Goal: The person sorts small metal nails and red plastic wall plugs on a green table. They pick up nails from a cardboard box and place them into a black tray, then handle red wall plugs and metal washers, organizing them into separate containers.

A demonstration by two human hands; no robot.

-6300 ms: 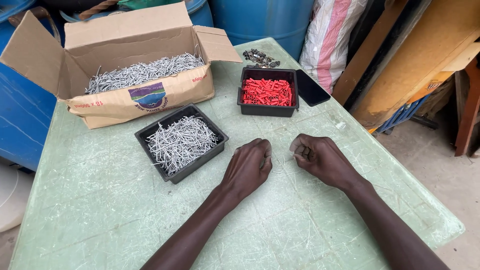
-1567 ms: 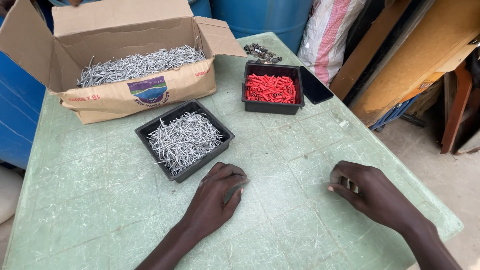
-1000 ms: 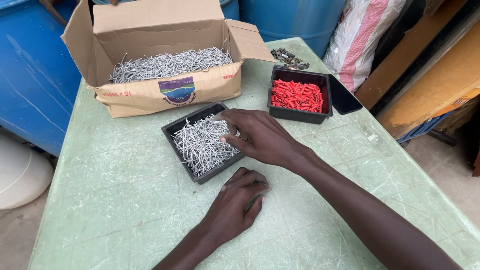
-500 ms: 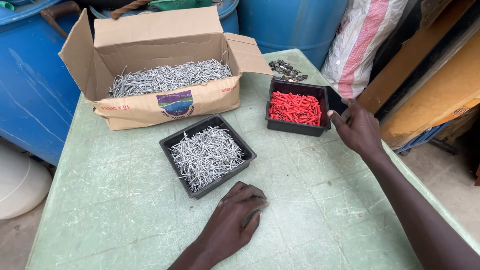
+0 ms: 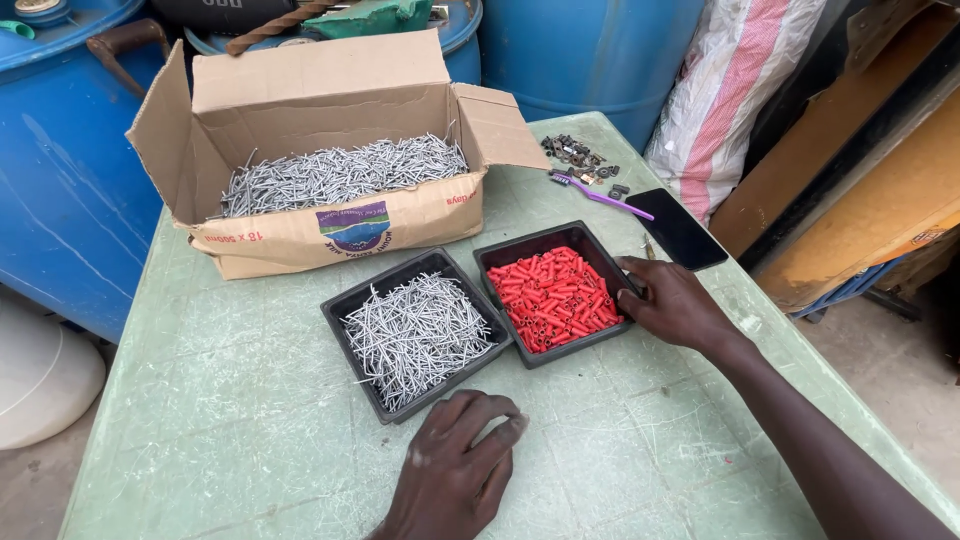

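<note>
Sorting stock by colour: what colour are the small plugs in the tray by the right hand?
Red plugs, in the black tray; head view.

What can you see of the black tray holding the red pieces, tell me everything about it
The black tray is a shallow, square-cornered tub, plastic by its look, nearly filled with small red tubular pieces. It sits flat on the green table, turned at an angle, its left edge against the tray of nails. The right hand grips its right rim. A dark phone lies just behind it.
</note>
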